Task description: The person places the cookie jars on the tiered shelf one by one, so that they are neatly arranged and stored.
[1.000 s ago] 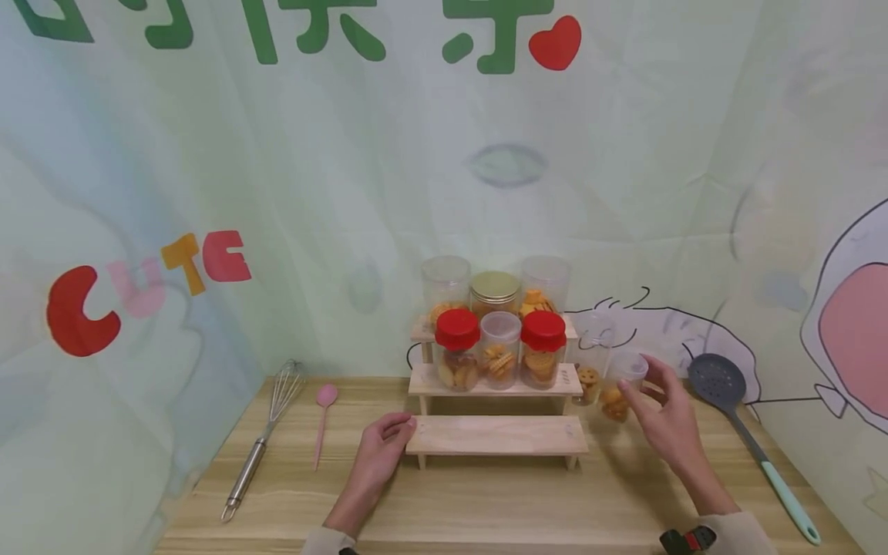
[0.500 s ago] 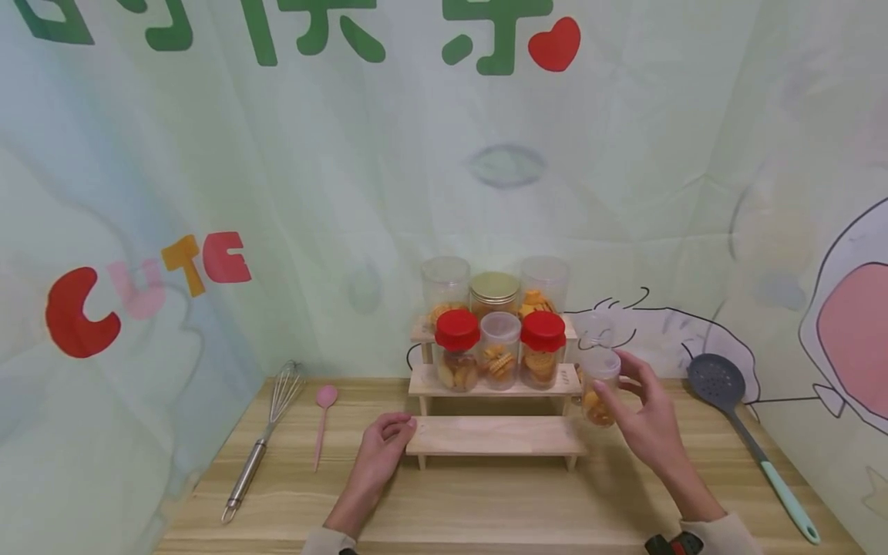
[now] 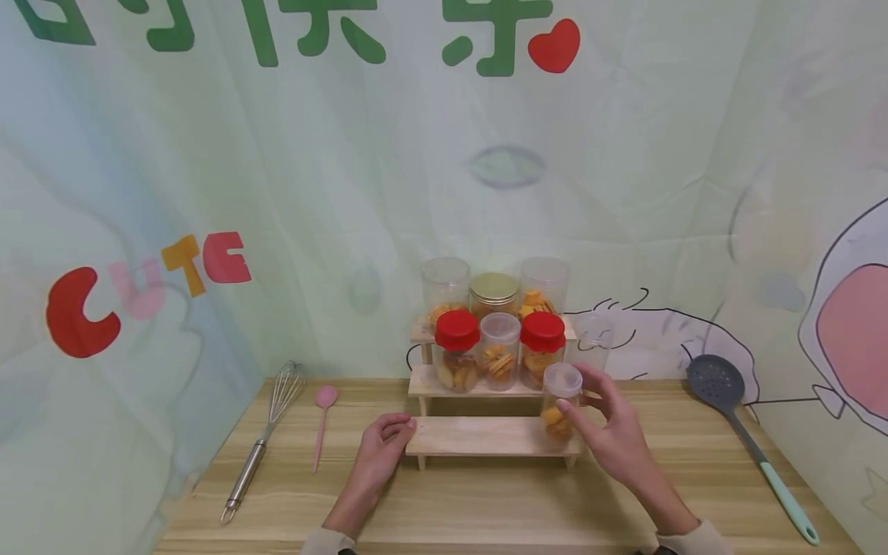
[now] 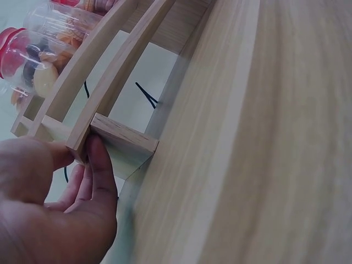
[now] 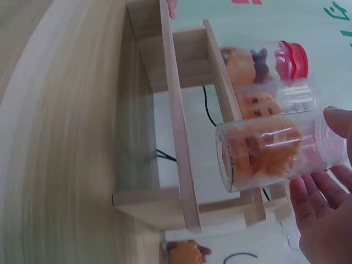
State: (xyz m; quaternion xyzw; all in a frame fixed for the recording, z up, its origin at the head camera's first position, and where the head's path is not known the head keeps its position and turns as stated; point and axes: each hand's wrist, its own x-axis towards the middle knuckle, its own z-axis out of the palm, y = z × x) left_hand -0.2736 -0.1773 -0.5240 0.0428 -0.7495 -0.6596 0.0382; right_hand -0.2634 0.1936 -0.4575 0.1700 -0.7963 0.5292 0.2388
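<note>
A three-step wooden display rack (image 3: 479,437) stands mid-table. My left hand (image 3: 384,447) pinches the left end of its lowest step; in the left wrist view the thumb (image 4: 59,155) is above the board and fingers are beneath. My right hand (image 3: 613,432) grips a clear jar of cookies (image 3: 559,405) near its pale lid, over the right end of that step. The right wrist view has the jar's base (image 5: 224,159) a little above the step board. Two red-lidded jars flank a pale-lidded jar (image 3: 499,351) on the middle step.
On the top step, a gold-lidded jar (image 3: 495,287) stands between two clear jars. Another clear jar (image 3: 593,339) stands right of the rack, partly hidden. A whisk (image 3: 262,439) and pink spoon (image 3: 322,424) lie left, a slotted skimmer (image 3: 742,432) right.
My right hand has carried the clear cookie jar leftward, from the right of the rack to over the lowest step's right end. The left hand has stayed on the rack.
</note>
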